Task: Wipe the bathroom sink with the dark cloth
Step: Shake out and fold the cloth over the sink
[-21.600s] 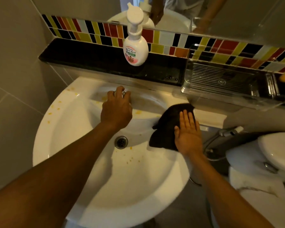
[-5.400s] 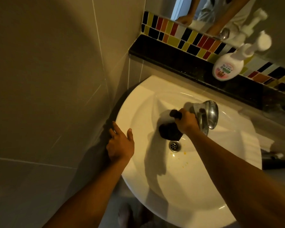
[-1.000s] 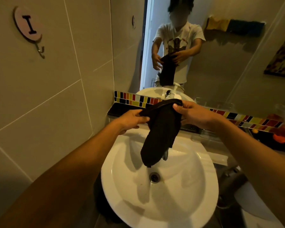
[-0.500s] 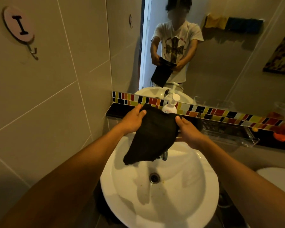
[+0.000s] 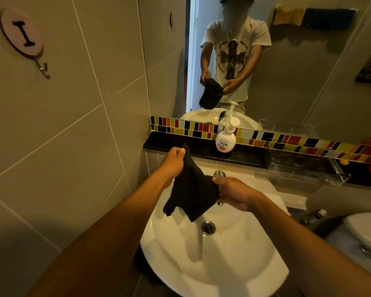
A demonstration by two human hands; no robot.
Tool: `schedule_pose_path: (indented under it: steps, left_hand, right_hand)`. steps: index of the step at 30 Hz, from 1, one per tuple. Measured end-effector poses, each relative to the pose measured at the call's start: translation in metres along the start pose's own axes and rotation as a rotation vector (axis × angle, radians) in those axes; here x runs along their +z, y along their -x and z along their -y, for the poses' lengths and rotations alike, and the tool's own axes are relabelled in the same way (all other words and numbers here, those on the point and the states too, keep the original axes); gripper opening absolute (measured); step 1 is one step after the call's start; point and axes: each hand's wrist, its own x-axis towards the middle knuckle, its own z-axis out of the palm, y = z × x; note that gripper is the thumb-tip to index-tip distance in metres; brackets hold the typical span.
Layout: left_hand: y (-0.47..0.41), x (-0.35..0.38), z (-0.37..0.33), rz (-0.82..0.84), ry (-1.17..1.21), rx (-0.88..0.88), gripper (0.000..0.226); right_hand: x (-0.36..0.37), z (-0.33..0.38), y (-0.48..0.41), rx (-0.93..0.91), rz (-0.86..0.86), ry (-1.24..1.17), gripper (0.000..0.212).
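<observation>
The dark cloth (image 5: 191,191) hangs in the air above the white sink (image 5: 234,260), held by both hands. My left hand (image 5: 172,162) pinches its upper corner near the black ledge. My right hand (image 5: 234,192) grips its right edge, lower down, in front of the chrome tap (image 5: 220,174). The cloth's loose end droops toward the drain (image 5: 208,227). A few small orange specks lie in the basin beside the drain.
A white soap pump bottle (image 5: 225,140) stands on the black ledge (image 5: 159,144) under the mirror. A clear plastic tray (image 5: 304,168) sits on the ledge to the right. A toilet (image 5: 366,230) is at the right edge. A wall hook (image 5: 22,37) hangs upper left.
The cloth went from spread wide between both hands to bunched and hanging. My right hand dropped lower and my left hand stayed up at the corner.
</observation>
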Motion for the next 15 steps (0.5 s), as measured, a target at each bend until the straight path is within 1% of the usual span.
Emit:
schedule_pose_path:
  steps: [2,4,6,8,10,11,12,13,14,15]
  left_hand:
    - [0.004,-0.005,0.014,0.101,0.116,-0.083,0.041]
    - [0.010,-0.006,0.031,0.223,0.286,-0.172,0.050]
    - [0.020,-0.002,0.044,0.304,0.386,-0.260,0.062]
    - [0.027,0.005,0.055,0.319,0.447,-0.334,0.076]
    - [0.030,0.009,0.064,0.298,0.491,-0.382,0.093]
    - [0.031,0.010,0.067,0.291,0.495,-0.396,0.100]
    - [0.032,0.010,0.070,0.294,0.479,-0.406,0.105]
    - [0.034,0.010,0.073,0.309,0.449,-0.412,0.108]
    - [0.036,0.010,0.075,0.330,0.412,-0.418,0.108]
    - [0.038,0.010,0.076,0.357,0.380,-0.430,0.108]
  right_hand:
    - [-0.003,0.002,-0.003,-0.069,-0.097,0.079,0.022]
    - [-0.004,0.004,-0.004,-0.122,-0.239,0.160,0.018]
    - [-0.007,0.003,-0.005,-0.134,-0.309,0.178,0.019]
    - [-0.007,0.000,-0.002,-0.076,-0.255,0.183,0.021]
    - [-0.008,-0.005,0.002,0.014,-0.173,0.220,0.015]
    - [-0.008,-0.008,0.004,0.049,-0.155,0.233,0.014]
    - [-0.009,-0.012,0.004,0.068,-0.147,0.228,0.022]
    - [-0.010,-0.017,0.003,0.070,-0.149,0.201,0.033]
    - [-0.010,-0.021,0.002,0.066,-0.164,0.169,0.041]
    - [-0.010,-0.024,0.001,0.052,-0.183,0.142,0.044]
